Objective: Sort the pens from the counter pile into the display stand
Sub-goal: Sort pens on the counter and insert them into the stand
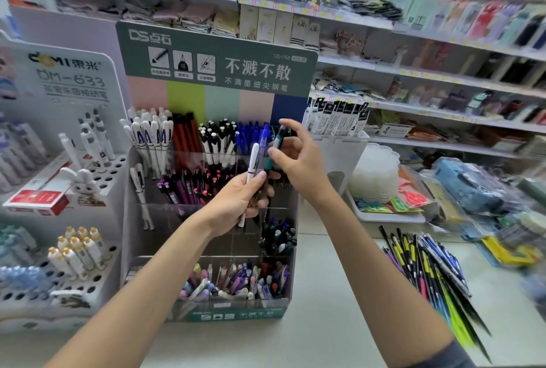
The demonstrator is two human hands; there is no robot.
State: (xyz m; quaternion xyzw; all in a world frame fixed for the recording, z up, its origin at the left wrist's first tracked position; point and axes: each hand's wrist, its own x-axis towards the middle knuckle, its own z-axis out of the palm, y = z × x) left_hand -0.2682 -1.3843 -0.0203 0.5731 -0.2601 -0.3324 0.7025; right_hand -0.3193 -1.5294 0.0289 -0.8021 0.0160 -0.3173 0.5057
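Both my forearms reach up from the bottom edge over the pale counter (325, 323), the right one ending in a dark sleeve. My left hand (236, 202) is curled round a small bunch of pens held upright in front of the display stand (254, 95); a white pen (253, 160) and a blue pen (263, 138) stick up out of my fist. My right hand (301, 160) is just beside it and a little higher, pinching a teal pen (277, 143) between thumb and fingers, with its lower end down near the bunch; whether it touches the others I cannot tell. The stand's tiered clear compartments hold sorted pens: white, red, black-and-white and blue along the top row, purple and pink below, dark ones lower right, pastel ones at the front. The unsorted pile of pens (428, 273) lies on the counter to my right, well apart from the stand.
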